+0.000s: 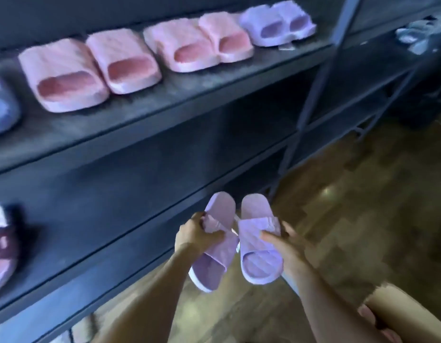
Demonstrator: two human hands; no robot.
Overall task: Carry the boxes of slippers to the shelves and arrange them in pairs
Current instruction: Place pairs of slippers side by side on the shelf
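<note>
Item: lilac slipper pr — light, soft, prob.
L hand: grips L strap.
R hand: grips R strap — best hold.

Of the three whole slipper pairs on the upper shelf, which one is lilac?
The right-end pair, farthest along the row; the middle pair and the left pair are both pink.

Glossy brown wooden floor underfoot.
</note>
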